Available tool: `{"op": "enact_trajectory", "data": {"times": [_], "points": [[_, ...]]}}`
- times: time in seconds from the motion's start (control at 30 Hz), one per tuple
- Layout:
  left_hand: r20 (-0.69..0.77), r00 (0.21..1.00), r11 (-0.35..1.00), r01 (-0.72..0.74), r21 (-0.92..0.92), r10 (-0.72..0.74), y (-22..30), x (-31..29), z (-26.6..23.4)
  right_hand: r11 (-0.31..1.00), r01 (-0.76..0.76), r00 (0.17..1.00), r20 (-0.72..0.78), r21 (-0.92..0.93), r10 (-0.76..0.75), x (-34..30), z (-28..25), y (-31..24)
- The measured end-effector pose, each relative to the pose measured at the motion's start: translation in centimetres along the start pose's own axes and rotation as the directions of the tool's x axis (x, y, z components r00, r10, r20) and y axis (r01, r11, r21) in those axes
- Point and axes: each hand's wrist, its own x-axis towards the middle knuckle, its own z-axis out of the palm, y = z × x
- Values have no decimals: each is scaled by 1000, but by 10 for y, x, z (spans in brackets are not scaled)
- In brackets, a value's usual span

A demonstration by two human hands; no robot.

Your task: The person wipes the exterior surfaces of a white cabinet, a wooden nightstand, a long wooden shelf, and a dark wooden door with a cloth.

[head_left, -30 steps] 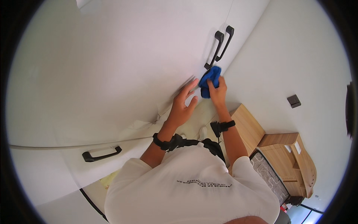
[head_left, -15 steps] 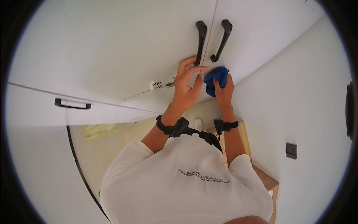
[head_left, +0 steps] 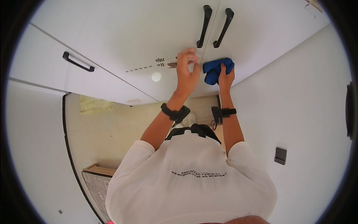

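A blue cloth [head_left: 213, 71] is bunched in my right hand [head_left: 226, 79], with the thumb on top of it. It lies against or just in front of a white cabinet door [head_left: 257, 33], low under the handles; whether it touches cannot be told. My left hand [head_left: 186, 74] is raised left of the cloth, its fingers loosely bent and apart from the thumb, with nothing in it. Above the hands, a left black handle [head_left: 204, 27] and a right black handle [head_left: 223, 28] flank the seam between two doors. Neither hand touches them.
At the left, another white front carries a small black handle [head_left: 78, 62]. A white wall [head_left: 298, 100] with a dark socket [head_left: 280, 156] rises at the right. Below are a beige floor [head_left: 123, 123], a yellowish mat [head_left: 96, 105] and a wood-edged grey patterned piece [head_left: 96, 186].
My left hand has come away from the left door handle. The cloth in my right hand is more spread out. The whole view has shifted, bringing the handles higher in it.
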Motion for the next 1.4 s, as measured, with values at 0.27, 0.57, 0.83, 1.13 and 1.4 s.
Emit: {"op": "enact_trajectory", "data": {"times": [0.27, 0.57, 0.83, 1.13, 1.4], "points": [[313, 895, 931, 358, -75, -319, 2, -45, 6, 970, 102, 912, 368, 220, -180, -26, -16, -83], [165, 975, 989, -147, -18, 148, 110, 64, 18, 722, 691, 717, 151, -31, -680, 20, -15, -215], [142, 990, 993, -9, 120, -8, 110, 68, 20, 596, 694, 720, 381, -404, -580, 22, 19, -273], [146, 982, 976, 89, 198, -119, 84, 37, 26, 817, 576, 813, 110, -3, -572, 40, 28, -185], [186, 944, 944, 225, 243, -273, 67, 18, 24, 816, 455, 866, 392, -358, -311, 24, -11, -131]]}}
